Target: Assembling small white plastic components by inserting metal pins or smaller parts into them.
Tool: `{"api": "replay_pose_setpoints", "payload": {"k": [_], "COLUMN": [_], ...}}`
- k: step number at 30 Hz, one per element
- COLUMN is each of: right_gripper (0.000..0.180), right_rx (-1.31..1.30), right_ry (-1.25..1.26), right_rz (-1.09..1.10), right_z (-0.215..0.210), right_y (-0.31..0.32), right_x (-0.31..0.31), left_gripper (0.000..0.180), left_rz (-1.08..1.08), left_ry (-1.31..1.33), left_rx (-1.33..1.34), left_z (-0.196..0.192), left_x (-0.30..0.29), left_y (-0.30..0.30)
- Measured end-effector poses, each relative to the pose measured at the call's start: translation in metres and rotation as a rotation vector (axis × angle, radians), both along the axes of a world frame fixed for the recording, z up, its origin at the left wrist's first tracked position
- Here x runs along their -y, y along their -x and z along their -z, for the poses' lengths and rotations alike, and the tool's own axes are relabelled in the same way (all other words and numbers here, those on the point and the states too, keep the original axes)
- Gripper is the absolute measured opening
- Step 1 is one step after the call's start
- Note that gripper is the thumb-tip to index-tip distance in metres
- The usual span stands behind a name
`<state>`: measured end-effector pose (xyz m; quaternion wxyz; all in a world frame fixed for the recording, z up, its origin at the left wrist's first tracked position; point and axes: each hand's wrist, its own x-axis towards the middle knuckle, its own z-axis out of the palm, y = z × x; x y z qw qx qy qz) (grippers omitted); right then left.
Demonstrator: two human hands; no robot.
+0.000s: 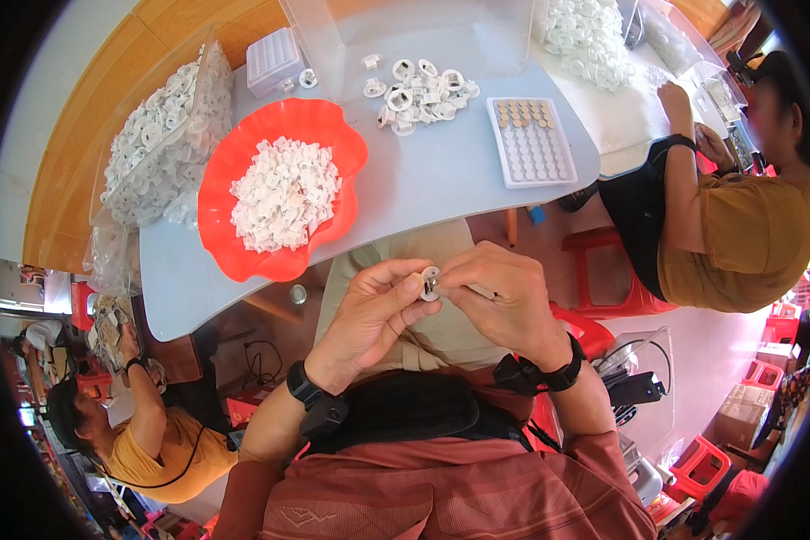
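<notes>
Over my lap, just off the table's near edge, my left hand pinches a small round white plastic piece with a dark, metallic middle. The thumb and fingertips of my right hand are closed at the right side of that same piece. Something small and shiny shows at these fingertips, too small to name. Beyond my left hand, at the table edge, a red scalloped bowl holds many small white plastic parts. Farther back lies a loose heap of similar round white pieces with dark middles.
A white tray with round pockets stands right on the blue-grey table; gold discs sit in its far rows. Clear bins of white parts flank the table. Co-workers sit at right and lower left. A red stool is nearby.
</notes>
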<state>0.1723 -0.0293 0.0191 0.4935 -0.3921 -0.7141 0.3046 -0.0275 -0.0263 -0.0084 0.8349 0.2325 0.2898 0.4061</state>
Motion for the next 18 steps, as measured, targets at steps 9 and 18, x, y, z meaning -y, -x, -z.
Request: {"api": "replay_pose_setpoints", "payload": {"k": [9,18], "right_gripper": [0.010,0.013], "right_rx": [0.108,-0.191], "right_ry": [0.191,0.615], "right_rz": [-0.017,-0.273], "right_z": [-0.010,0.003], "right_y": [-0.004,-0.018], "right_x": [-0.003,-0.020], "left_gripper": [0.022,0.025], "left_rz": [0.024,0.080], "left_ry": [-0.041,-0.084], "left_rx": [-0.078,-0.107], "left_z": [-0.001,-0.005], "left_x": [0.002,0.001], "left_y": [-0.002,-0.004]}}
